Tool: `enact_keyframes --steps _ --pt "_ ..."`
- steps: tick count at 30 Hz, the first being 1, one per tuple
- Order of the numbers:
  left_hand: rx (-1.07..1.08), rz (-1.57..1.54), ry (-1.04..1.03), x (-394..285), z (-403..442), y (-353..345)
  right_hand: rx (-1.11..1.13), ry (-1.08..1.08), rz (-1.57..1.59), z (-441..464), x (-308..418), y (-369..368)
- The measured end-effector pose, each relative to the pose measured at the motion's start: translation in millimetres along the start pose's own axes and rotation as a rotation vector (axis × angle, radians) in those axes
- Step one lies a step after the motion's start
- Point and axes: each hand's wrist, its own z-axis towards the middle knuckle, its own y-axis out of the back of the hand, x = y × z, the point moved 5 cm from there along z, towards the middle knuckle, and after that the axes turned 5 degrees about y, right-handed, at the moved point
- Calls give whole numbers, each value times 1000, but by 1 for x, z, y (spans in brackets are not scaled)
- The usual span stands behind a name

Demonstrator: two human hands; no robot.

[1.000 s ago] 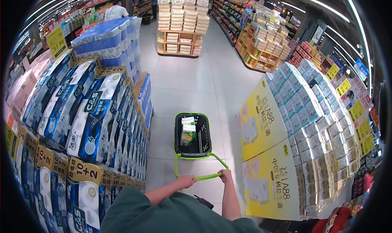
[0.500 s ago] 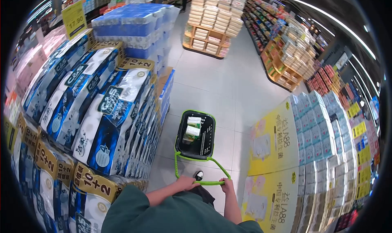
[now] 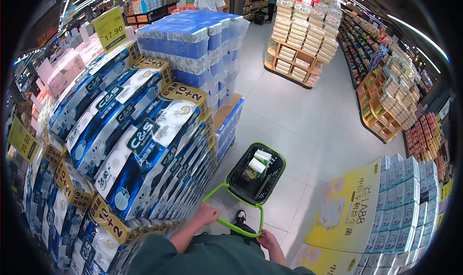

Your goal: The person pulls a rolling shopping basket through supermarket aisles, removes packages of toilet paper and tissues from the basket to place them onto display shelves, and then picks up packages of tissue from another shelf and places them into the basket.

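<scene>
A black shopping basket with a green rim stands on the floor ahead of my feet, turned slightly to the right. Its long green handle reaches back toward me. My left hand is closed at the handle's left corner. At the right corner, the fingers of my right hand are closed on the bar. Inside the basket lie white-and-green wrapped packs; their exact kind is unclear.
Stacked toilet paper packs rise close on my left, with blue-and-white packs beyond. A yellow display board and tissue boxes stand at right. Ahead is a wooden shelf island. A person is in the background.
My view has swung left, so the shelves and basket appear farther right. The basket and its handle have turned clockwise, and my left hand has shifted from the handle's bar to its left corner.
</scene>
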Motion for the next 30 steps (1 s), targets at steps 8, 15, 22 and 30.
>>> enact_keyframes --steps 8,15,22,30 --pt "-242 -25 102 14 11 38 190 -183 -754 39 43 -57" --pt "-679 -468 523 58 -16 4 267 -52 -1238 55 30 -106" --pt "-258 -1856 793 69 -22 -67 373 32 -1664 70 18 -145" --pt "-271 -1522 903 99 -20 -70 530 971 -1593 -1 110 -360"
